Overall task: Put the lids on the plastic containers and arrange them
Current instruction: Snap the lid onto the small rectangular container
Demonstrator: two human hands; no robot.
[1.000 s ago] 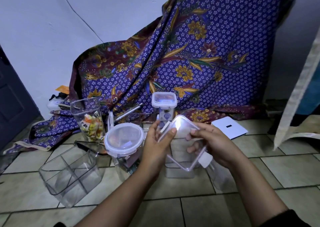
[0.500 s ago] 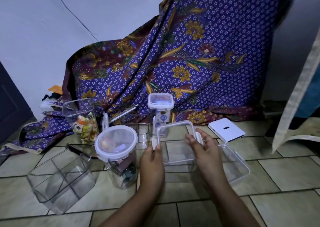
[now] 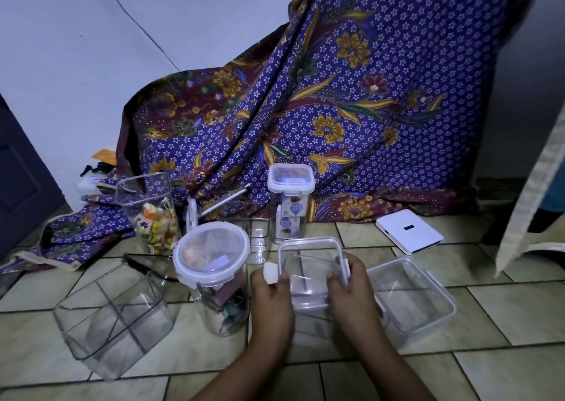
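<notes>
Well left of the round lidded jar [image 3: 211, 257], a little nearer the camera: a divided clear tub [image 3: 113, 318], lidless, tipped on the tiled floor [image 3: 519, 309]. Behind the jar to its left: a tall open container [image 3: 146, 211], bright wrapped sweets in the bottom, no lid on. Behind the jar to its right: a tall square container [image 3: 290, 208], white-rimmed lid on top. Just right of the jar: the left hand [image 3: 272, 302], fingers curled, pinching the white side flap of a square lid [image 3: 312, 247]. Lid resting on top of a clear square container [image 3: 308, 296], upright on the floor just beside the jar. Further right of the jar: the right hand [image 3: 351, 290], curled round the lid's opposite edge. Beyond that hand, just beside the held container: a shallow open tub [image 3: 412, 299], lidless. Far right of the jar and further back: a flat white box [image 3: 408, 231]. Draped behind the jar and the rest: a purple flowered cloth [image 3: 351, 94].
</notes>
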